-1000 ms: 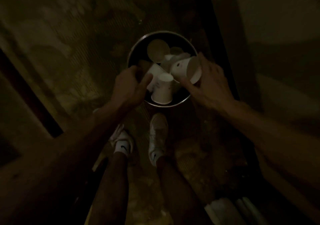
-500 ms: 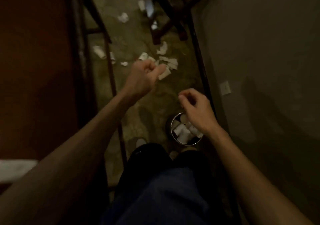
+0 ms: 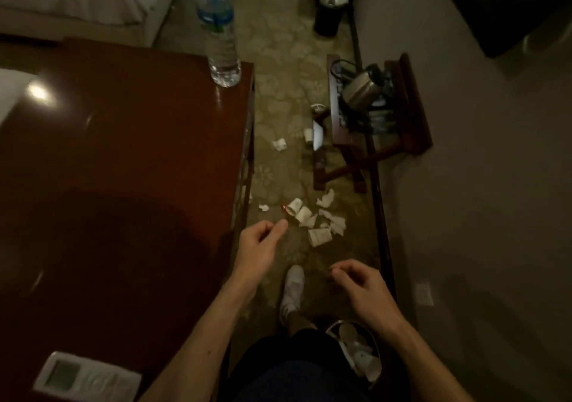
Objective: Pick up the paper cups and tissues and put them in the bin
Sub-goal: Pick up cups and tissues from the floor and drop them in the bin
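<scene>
Hands lower, left [image 3: 263, 243], right [image 3: 362, 287] — loose, empty

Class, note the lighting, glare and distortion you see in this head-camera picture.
Head view: dim, warm light throughout; a bright glare spot on the glossy table; the wide-angle lens tilts the water bottle; the scattered cups and tissues look soft and grainy; the bin lies in shadow.

Up they come: the bin [image 3: 335, 325], mid-frame a second ago, has slid to the lower right, half under the right forearm. The right hand [image 3: 362, 290] has left the paper cups [image 3: 360, 355] inside and lifted clear. It and the left hand [image 3: 263, 243] now hang loosely curled, holding nothing. A white shoe [image 3: 292, 290] has stepped forward at lower centre.
</scene>
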A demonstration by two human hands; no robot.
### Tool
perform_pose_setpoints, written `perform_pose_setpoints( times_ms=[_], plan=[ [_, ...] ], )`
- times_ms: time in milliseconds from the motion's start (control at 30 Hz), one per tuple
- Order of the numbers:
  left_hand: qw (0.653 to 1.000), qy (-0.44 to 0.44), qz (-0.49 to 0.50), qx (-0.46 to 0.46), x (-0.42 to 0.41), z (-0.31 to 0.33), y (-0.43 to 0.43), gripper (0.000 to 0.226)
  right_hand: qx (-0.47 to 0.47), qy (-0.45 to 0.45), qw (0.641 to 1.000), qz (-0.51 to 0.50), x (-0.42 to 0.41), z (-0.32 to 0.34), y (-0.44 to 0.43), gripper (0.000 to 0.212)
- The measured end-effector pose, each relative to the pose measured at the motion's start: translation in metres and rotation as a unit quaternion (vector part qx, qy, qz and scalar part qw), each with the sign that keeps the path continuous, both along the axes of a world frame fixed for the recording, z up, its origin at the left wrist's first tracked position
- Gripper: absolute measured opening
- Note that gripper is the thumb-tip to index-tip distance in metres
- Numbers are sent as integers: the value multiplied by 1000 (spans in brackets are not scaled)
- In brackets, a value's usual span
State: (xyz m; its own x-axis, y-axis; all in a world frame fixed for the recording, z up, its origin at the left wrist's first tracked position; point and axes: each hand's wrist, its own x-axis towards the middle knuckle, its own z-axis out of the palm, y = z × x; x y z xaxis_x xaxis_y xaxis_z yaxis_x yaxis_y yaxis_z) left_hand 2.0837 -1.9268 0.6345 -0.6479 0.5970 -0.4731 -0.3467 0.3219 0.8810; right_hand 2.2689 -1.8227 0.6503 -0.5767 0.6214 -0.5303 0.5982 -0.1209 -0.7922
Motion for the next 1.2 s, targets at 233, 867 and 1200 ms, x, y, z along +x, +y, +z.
perform_pose_setpoints(
  times_ms=[233, 867, 1200],
  plan=[
    [995, -61, 43, -66, -64, -45, 75, 17, -64, -19, 998, -4, -91, -34, 83, 15],
    [930, -181, -178, -265, -81, -483, 346, 11, -113, -263, 957, -54, -115, -471, 273, 19],
    [884, -142, -295, -334, -20, -738, 341, 33, -3, -303, 943, 141, -47, -736, 338, 73]
  ],
)
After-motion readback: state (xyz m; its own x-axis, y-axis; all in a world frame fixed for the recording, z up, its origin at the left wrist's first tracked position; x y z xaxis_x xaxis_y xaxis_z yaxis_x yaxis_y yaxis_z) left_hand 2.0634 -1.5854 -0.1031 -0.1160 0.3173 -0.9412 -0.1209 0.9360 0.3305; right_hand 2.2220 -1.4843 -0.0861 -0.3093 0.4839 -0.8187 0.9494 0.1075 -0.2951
